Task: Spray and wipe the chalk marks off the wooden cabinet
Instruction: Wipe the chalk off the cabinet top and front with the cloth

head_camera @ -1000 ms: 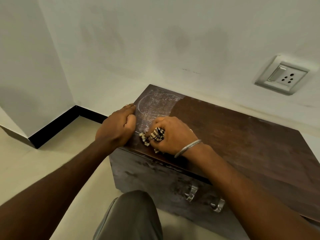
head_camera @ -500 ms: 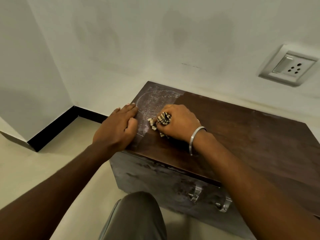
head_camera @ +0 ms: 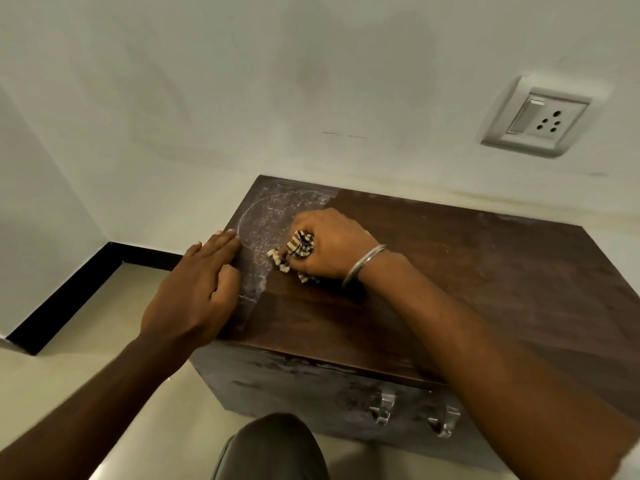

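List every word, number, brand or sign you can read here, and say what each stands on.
No readable text anywhere.
On the cabinet, the chalk marks are an arc and smears, not letters.
The socket on the wall bears no legible label.
The cloth in the right hand shows a pattern only.

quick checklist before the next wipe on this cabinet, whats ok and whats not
1. Grip: right hand holds cloth: ok.
2. Brace: left hand flat on cabinet top: ok.
3. Surface clean: not ok, chalk arc and haze cover the left end.
4. Start point: cloth sits at the chalk's edge: ok.
5. Wetness of the chalk patch: cannot tell.
6. Reach to spray bottle: cannot tell, none in view.
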